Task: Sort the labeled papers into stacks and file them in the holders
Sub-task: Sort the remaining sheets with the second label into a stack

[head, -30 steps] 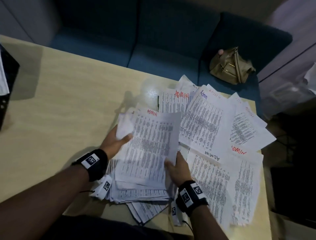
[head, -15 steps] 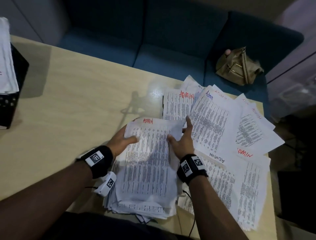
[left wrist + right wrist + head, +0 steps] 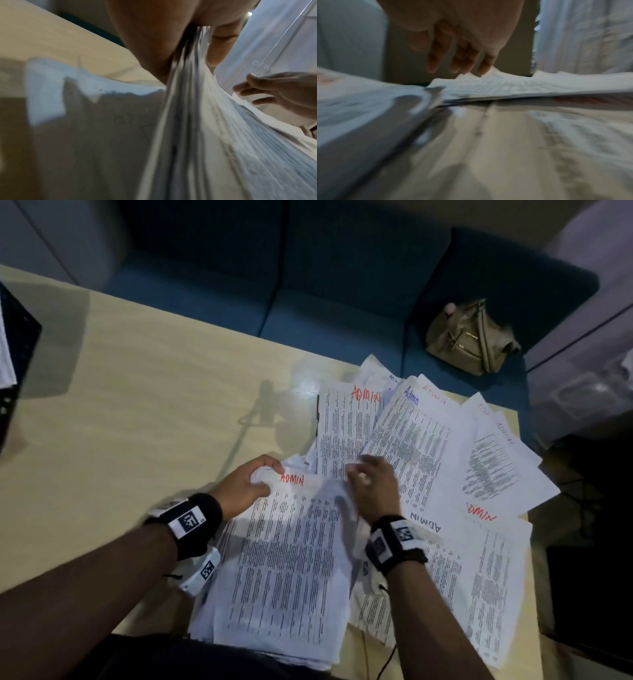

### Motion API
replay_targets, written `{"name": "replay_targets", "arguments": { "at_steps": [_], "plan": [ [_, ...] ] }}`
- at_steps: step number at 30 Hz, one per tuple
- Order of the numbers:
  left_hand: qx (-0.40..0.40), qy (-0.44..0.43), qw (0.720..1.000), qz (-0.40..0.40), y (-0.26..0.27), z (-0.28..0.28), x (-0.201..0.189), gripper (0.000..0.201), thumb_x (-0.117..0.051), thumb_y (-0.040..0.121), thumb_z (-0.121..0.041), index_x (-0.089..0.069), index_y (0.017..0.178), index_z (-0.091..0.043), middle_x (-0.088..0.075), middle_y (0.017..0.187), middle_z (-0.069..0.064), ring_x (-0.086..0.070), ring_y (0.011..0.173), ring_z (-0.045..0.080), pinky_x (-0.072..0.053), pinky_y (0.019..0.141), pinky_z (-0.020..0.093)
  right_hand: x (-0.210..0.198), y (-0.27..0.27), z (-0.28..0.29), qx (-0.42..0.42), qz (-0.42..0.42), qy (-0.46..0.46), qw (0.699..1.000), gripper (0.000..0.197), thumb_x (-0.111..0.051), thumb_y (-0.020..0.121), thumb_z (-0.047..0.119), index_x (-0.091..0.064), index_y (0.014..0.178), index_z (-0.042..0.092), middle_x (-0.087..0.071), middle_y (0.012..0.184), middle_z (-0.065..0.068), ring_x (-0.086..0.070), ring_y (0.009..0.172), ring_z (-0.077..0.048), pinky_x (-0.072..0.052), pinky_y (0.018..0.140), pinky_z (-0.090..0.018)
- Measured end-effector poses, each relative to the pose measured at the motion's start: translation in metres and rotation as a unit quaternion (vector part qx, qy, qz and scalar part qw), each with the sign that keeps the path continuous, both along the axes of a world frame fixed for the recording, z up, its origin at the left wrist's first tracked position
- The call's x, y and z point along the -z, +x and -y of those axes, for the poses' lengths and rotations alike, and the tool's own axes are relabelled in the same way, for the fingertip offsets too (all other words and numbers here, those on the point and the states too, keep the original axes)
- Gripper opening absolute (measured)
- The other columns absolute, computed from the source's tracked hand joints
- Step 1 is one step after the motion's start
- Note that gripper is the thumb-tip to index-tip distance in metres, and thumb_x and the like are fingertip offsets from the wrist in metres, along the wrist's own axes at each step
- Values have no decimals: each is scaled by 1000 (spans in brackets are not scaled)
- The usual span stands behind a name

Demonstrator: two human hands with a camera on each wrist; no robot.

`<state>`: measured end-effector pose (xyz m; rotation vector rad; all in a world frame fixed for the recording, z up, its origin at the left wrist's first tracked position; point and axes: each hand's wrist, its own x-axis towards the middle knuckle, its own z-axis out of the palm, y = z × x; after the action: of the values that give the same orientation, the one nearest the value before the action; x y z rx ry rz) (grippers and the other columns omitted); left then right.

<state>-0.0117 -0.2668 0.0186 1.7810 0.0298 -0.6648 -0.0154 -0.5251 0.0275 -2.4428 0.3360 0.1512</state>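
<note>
A thick stack of printed papers (image 3: 284,559), its top sheet marked ADMIN in red, lies on the table in front of me. My left hand (image 3: 246,487) pinches the stack's top left corner; the left wrist view shows the thumb and palm of that hand (image 3: 154,33) clamped on the paper stack's edge (image 3: 197,121). My right hand (image 3: 373,484) hovers at the stack's top right corner with relaxed fingers, holding nothing. In the right wrist view its fingertips (image 3: 458,65) hang just above the loose sheets (image 3: 522,86). More ADMIN sheets (image 3: 418,446) lie fanned out to the right.
A black file holder (image 3: 17,354) with papers in it stands at the table's far left edge. The pale wooden table (image 3: 137,405) is bare between it and the papers. Behind the table is a blue sofa (image 3: 325,320) with a tan handbag (image 3: 469,340).
Both hands have slid up to the stack's top edge. The left hand now pinches the top left corner; the right hand has come off the stack's right side.
</note>
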Motion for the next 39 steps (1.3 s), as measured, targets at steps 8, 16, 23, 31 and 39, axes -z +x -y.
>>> {"name": "replay_targets", "arguments": {
  "at_steps": [8,16,23,31,39],
  "plan": [
    [-4,18,1000,0,-20,-17,23,90,-62,82,9,-27,133,-56,-45,140,0,-62,100,-3,-55,87,31,9,-10,104,373,-131,-33,918,83,-78,76,31,-30,139,6,-39,140,-22,-38,129,-39,-38,102,-50],
    [-16,80,996,-26,-18,-22,20,62,-54,89,1,-39,143,-25,-59,126,-5,-60,110,19,-44,76,17,1,-8,100,302,-32,16,953,23,-54,94,19,-49,108,0,-59,98,-19,-55,68,-28,-46,55,-26],
    [-71,44,997,1,-11,-31,12,85,-47,81,14,-37,128,-56,-50,133,-7,-58,72,39,-42,56,36,-37,-13,78,251,132,123,951,21,-61,88,12,-54,107,7,-60,91,-11,-57,80,-28,-43,58,-26],
    [-158,15,987,-15,-10,-28,10,64,-46,84,8,-47,117,-46,-51,130,1,-50,75,22,-38,61,31,-25,-52,3,111,-73,213,968,49,-64,88,14,-38,130,12,-56,113,-6,-62,81,-13,-50,51,-17],
    [-181,35,983,-24,-11,-37,18,32,-41,98,-14,-49,127,-24,-62,89,-6,-54,71,9,-42,61,18,-35,-73,-21,28,-48,271,961,50,-69,84,21,-38,124,27,-55,114,5,-60,99,-18,-55,80,-38]
  ]
}}
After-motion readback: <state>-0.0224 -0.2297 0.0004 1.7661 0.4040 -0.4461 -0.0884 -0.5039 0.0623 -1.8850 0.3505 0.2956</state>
